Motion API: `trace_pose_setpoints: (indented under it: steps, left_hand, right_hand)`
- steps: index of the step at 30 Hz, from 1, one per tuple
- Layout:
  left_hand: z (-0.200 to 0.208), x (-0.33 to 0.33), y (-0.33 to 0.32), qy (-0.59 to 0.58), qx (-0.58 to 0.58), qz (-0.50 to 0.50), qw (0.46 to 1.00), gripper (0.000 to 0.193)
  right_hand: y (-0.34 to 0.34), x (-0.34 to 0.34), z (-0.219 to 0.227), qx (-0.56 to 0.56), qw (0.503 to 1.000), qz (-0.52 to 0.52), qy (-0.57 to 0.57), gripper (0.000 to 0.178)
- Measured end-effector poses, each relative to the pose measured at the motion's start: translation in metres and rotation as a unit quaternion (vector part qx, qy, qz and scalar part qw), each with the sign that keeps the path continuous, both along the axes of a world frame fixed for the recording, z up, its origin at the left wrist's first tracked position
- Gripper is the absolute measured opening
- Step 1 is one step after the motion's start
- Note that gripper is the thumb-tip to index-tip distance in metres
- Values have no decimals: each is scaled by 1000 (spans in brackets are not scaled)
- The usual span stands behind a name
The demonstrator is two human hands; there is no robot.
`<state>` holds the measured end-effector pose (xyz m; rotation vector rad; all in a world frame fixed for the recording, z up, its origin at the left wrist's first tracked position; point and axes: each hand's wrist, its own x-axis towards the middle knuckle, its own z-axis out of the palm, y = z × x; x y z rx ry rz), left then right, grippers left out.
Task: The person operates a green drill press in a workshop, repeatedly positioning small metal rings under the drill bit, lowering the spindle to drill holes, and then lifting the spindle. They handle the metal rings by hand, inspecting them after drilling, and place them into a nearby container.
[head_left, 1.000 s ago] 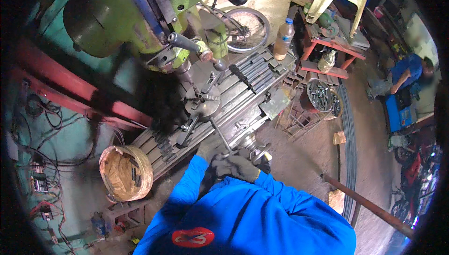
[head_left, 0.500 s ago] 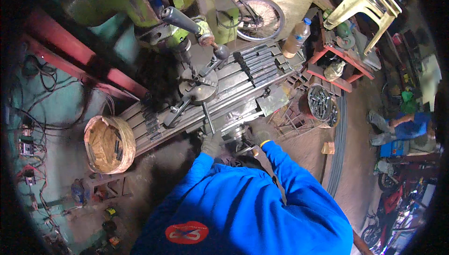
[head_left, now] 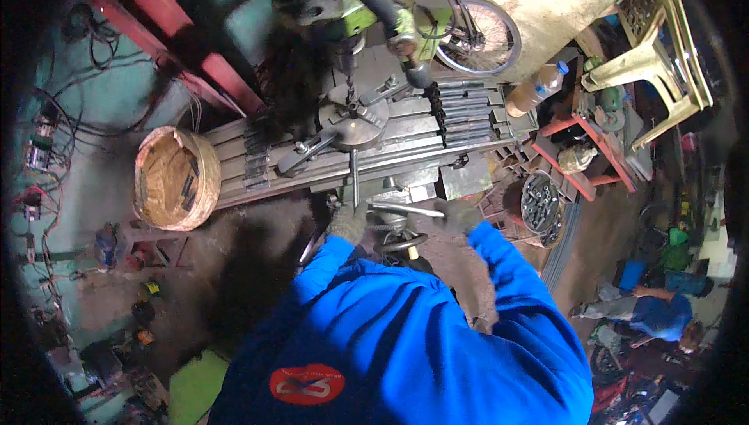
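Observation:
My left hand [head_left: 349, 222], in a grey work glove, is closed around the lower end of a metal bar [head_left: 355, 179]. That bar runs up to a round three-jaw chuck [head_left: 353, 123] clamped on the slotted machine table [head_left: 304, 166]. Above the chuck hangs a drill bit [head_left: 351, 86]. My right hand [head_left: 463, 215], also gloved, is smeared by motion beside the tip of a slanting metal rod [head_left: 407, 209]. I cannot make out whether its fingers touch the rod. Below the rod is a dark handwheel [head_left: 404, 242].
A round tub [head_left: 209, 179] stands at the table's left end. Several dark rods [head_left: 466, 117] and a bottle [head_left: 538, 90] occupy its right end. A bucket of metal parts [head_left: 538, 205], a red stand [head_left: 581, 132] and cream plastic chairs [head_left: 651, 66] are to the right. Farther right is another person [head_left: 651, 316].
My right hand has moved right, away from the crank area, and the slanting rod now shows between my hands. My left hand stays at the bar's lower end. The whole view has turned slightly.

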<state>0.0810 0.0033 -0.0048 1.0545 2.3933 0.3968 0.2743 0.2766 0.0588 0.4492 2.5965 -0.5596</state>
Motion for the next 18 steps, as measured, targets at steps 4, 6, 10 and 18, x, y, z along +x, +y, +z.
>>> trace_pose_setpoints:
  steps: [4, 6, 10, 18]
  left_hand:
    - [19, 1, 13, -127, -35, 164, 978, 51]
    - [8, 1, 11, -104, -29, 142, 984, 58]
    - [71, 0, 22, -144, -51, 133, 979, 56]
    - [16, -12, 12, -128, 9, 4, 992, 52]
  right_hand:
    - [33, 55, 72, 42, 996, 44, 71, 22]
    - [35, 61, 99, 71, 991, 87, 79, 23]
    - [22, 62, 131, 123, 986, 99, 53, 34]
    - [-27, -4, 195, 178, 960, 182, 120, 22]
